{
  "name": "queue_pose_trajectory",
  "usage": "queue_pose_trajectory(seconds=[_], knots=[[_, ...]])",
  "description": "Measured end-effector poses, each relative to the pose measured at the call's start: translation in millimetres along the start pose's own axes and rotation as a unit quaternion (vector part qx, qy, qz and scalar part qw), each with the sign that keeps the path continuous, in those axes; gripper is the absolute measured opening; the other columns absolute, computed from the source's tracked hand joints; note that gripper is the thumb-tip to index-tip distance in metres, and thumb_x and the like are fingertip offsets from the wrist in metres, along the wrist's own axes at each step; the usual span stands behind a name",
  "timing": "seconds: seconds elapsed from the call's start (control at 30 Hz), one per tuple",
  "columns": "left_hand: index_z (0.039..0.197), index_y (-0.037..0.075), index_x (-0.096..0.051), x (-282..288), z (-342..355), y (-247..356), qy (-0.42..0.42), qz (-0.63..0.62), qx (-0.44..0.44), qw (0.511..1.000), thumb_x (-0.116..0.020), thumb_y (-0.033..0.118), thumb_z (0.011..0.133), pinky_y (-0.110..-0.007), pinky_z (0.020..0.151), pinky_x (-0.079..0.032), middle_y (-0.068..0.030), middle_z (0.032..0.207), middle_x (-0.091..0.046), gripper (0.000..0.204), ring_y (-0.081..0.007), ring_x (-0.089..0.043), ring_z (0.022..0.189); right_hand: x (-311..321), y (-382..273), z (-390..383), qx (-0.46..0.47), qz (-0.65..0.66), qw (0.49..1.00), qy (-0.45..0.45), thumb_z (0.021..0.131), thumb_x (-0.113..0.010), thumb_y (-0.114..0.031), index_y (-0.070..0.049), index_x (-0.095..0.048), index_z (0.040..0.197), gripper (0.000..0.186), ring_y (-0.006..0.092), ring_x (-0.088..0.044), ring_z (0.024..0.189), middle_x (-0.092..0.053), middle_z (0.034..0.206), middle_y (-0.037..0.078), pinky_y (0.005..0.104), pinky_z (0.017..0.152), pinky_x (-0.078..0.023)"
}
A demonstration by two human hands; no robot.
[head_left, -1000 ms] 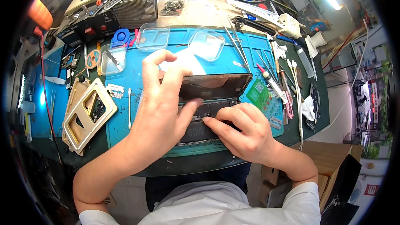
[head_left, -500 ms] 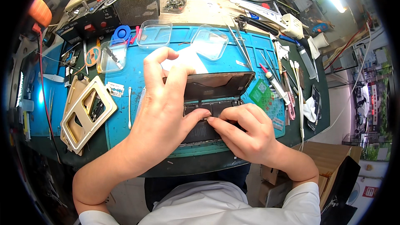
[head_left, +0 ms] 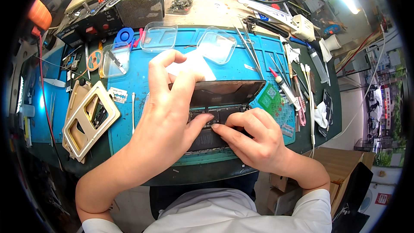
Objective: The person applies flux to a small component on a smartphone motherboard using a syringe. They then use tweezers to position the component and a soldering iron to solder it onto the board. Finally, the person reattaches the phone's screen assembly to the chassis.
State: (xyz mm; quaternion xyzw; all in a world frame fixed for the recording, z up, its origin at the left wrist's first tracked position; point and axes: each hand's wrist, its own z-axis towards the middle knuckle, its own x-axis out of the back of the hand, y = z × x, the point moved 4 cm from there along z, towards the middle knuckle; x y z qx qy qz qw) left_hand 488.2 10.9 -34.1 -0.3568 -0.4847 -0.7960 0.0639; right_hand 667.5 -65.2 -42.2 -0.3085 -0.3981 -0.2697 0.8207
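Observation:
An opened phone lies in the middle of the blue work mat. Its dark screen panel is tilted up along the far side, above the dark inner body. My left hand curls round the panel's left end, its index finger behind the top edge, while the thumb reaches down to the phone's inside. My right hand is closed in a pinch, fingertips low over the phone's middle close to the left thumb. Whatever sits in that pinch is too small and hidden to name.
Left of the phone are a cotton swab, a razor blade and a beige metal fixture. Clear plastic boxes stand behind. Tweezers, a syringe and a green stencil lie to the right.
The screen panel has tipped slightly lower. My left thumb has drawn back a little to the left, opening a small gap from the right fingertips, which have shifted slightly.

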Motion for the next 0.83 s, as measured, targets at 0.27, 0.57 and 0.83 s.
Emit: queue_pose_trajectory(seconds=[0.27,0.57,0.83], knots=[[0.128,0.005,-0.050,0.2,1.4,-3.2,-0.007,-0.001,0.007,1.000,-0.093,-0.002,0.067,-0.044,0.105,-0.051,-0.0209,0.142,-0.034,0.076,-0.0397,-0.044,0.134,-0.2,1.5,-0.4,-0.009,0.014,1.000,0.001,0.070,-0.082,0.001,-0.004,-0.077,0.109,0.040,0.0201,-0.059,0.075,-0.064,0.098,0.005,0.0319,0.064,-0.048],[0.131,0.005,-0.048,0.8,2.0,-4.3,-0.013,-0.015,0.026,0.999,-0.093,-0.001,0.068,-0.044,0.108,-0.051,-0.0208,0.143,-0.032,0.078,-0.0398,-0.044,0.135,2.4,0.7,-0.5,-0.012,0.019,1.000,0.006,0.069,-0.082,0.003,-0.004,-0.077,0.107,0.039,0.0213,-0.061,0.076,-0.065,0.098,0.006,0.0324,0.065,-0.049],[0.131,0.006,-0.047,0.3,1.8,-3.6,-0.020,-0.009,0.021,1.000,-0.093,-0.001,0.068,-0.044,0.108,-0.051,-0.0207,0.143,-0.033,0.078,-0.0396,-0.044,0.136,1.1,1.5,-1.1,0.007,0.003,1.000,0.003,0.069,-0.076,-0.005,-0.002,-0.075,0.106,0.037,0.0216,-0.060,0.078,-0.064,0.099,0.006,0.0340,0.066,-0.051]])
